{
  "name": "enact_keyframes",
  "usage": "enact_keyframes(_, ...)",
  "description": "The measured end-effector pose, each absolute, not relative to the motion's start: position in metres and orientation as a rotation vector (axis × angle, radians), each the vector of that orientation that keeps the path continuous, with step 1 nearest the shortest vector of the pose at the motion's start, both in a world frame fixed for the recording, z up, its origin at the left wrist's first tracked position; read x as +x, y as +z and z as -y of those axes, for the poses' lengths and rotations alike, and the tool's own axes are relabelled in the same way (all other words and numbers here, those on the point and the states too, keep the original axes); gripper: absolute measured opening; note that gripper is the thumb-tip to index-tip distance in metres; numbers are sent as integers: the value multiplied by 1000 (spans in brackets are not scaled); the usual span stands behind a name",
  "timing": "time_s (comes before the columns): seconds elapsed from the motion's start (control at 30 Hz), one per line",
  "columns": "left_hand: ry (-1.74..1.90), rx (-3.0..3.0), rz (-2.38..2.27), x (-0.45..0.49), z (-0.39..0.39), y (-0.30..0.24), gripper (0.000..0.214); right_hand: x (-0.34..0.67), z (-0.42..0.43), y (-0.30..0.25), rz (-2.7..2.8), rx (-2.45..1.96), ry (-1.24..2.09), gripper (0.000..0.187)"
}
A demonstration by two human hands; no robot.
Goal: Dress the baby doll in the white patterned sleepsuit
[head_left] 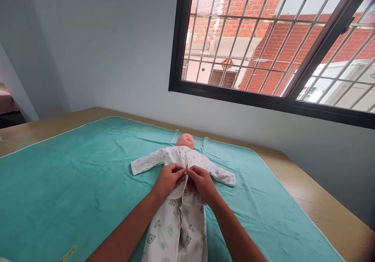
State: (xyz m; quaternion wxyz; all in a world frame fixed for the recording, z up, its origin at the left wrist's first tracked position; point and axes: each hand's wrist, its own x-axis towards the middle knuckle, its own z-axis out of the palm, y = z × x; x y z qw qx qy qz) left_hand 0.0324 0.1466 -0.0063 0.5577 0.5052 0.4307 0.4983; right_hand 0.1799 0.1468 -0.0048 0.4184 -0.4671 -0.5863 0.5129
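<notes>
A baby doll [185, 140] lies on its back, its head toward the wall. It wears a white printed baby jacket [149, 162] with both sleeves spread out, and white printed trousers [164, 234]. My left hand [170, 179] pinches one front edge of the jacket at mid-chest. Close beside it, fingertips almost meeting, my right hand [202, 182] pinches the other front edge. Below my hands the jacket's front hangs apart in a narrow gap. My fingers hide whatever fastener may be between them.
A teal blanket [73, 180] with light edging covers much of the wooden tabletop [310, 187]. A yellowish strip [68, 253] lies at the near left. Behind the table stand a pale wall [117, 58] and a dark-framed, barred window [234, 94].
</notes>
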Motion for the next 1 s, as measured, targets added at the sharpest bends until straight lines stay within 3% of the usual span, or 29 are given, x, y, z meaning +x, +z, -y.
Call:
enact_keyframes(0.33,1168,1135,-1024,30,-140,3,29,179,-146,-4,1530,-1221,1255,37)
enact_keyframes(0.53,1194,1111,-1007,30,-143,-2,27,186,-146,4,1534,-1171,1399,21)
enact_keyframes(1.0,1135,1148,-991,25,-144,1,27,185,-147,-3,1619,-1252,1253,20)
